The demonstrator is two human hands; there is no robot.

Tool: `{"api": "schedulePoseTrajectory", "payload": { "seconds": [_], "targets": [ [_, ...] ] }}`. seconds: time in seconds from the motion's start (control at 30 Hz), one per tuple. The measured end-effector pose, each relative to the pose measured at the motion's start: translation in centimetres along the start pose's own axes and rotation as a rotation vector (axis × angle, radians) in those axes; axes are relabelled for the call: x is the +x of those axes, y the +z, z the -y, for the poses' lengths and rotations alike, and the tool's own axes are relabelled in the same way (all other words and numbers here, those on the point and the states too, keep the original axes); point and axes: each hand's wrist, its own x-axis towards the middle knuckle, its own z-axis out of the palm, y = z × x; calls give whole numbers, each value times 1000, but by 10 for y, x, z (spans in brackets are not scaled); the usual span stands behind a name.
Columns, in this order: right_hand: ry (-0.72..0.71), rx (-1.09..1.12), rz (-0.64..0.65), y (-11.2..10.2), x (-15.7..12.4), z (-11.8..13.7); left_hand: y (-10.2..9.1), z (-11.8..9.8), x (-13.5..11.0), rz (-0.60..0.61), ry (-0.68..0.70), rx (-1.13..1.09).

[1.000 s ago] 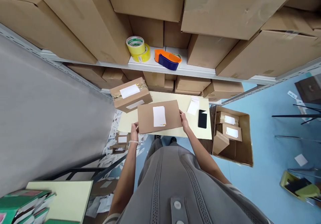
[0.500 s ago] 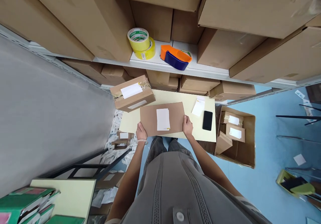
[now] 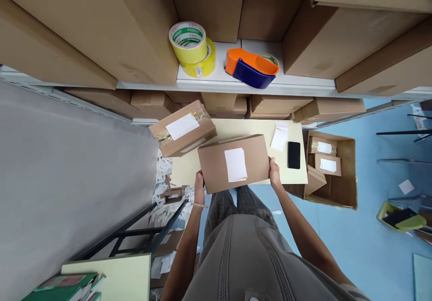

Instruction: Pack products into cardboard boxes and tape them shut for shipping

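Note:
A brown cardboard box (image 3: 212, 168) with a white label (image 3: 235, 165) on its top is held between my two hands, slightly tilted. My left hand (image 3: 199, 188) grips its left end near the front corner, with fingers partly hidden behind the box. At the right end, my right hand (image 3: 274, 171) is closed on the side, thumb upward. Beyond the left end lies a taped cardboard box (image 3: 172, 146) bearing a white label. White slips (image 3: 279, 137) and a black phone (image 3: 294, 155) lie on the table to the right.
The pale table (image 3: 182, 171) stands below a shelf (image 3: 209, 85) holding tape rolls (image 3: 189, 56), an orange and blue tape dispenser (image 3: 251, 68) and large boxes. On the right is an open carton (image 3: 349, 170) with several small boxes. A grey wall (image 3: 84, 170) borders the left.
The held box has been raised towards me and turned slightly, its left end now nearer me. Both hands have moved with it. The whole view has shifted as well.

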Motion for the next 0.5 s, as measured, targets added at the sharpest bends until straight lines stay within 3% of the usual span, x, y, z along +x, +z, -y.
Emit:
{"api": "schedulePoseTrajectory", "payload": {
  "seconds": [0.13, 0.33, 0.5],
  "targets": [
    [-24, 258, 65, 2, 2, 8, -17, -6, 7, 117, -105, -262],
    [111, 456, 139, -12, 17, 13, -32, -8, 10, 224, -157, -304],
    [140, 532, 106, -7, 20, 9, -39, -2, 6, 155, -190, -333]
  ]
}}
